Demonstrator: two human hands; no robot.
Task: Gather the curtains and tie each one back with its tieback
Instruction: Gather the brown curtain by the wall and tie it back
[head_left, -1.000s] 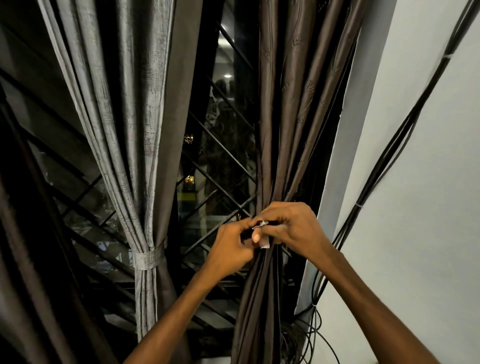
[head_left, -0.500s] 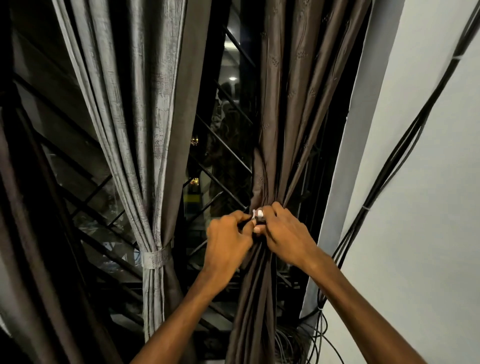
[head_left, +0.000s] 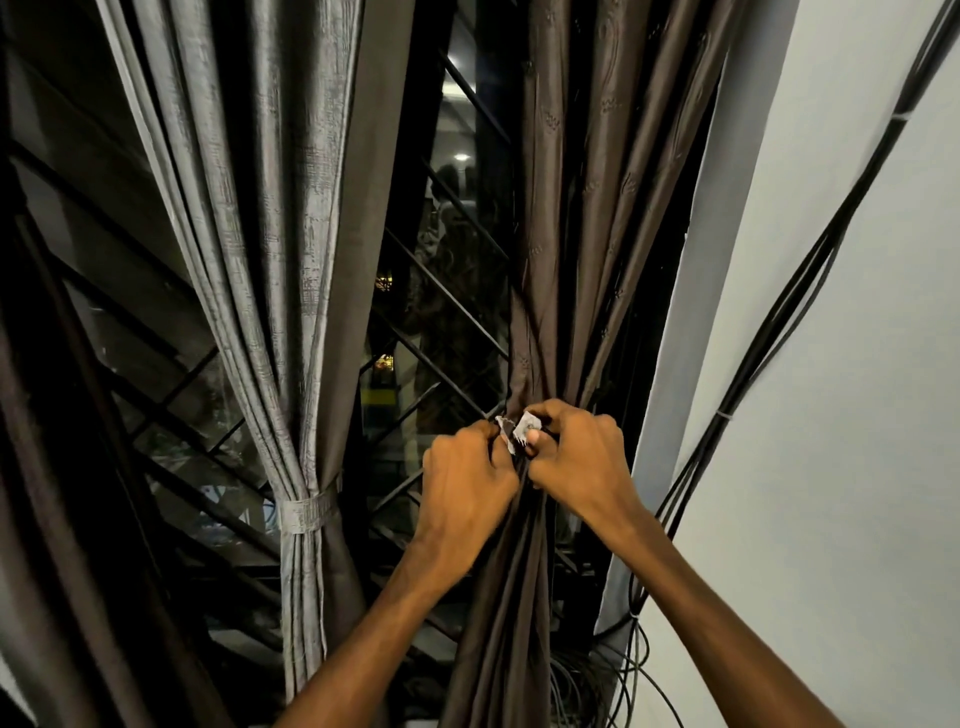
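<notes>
Both hands sit a little higher on the brown curtain (head_left: 540, 260) than a moment ago, tieback ends now peeking out between my fingertips.

Item: brown curtain, gathered into one bunch under my curled fingers. Left hand (head_left: 467, 483) pinches one tieback end (head_left: 521, 431); right hand (head_left: 576, 457) pinches the other, thumb pressed just below it. Left of my fingers: grey curtain (head_left: 291, 260), banded by its tieback (head_left: 309, 512). Right of them: black cables (head_left: 769, 332) on white wall (head_left: 857, 415).
</notes>
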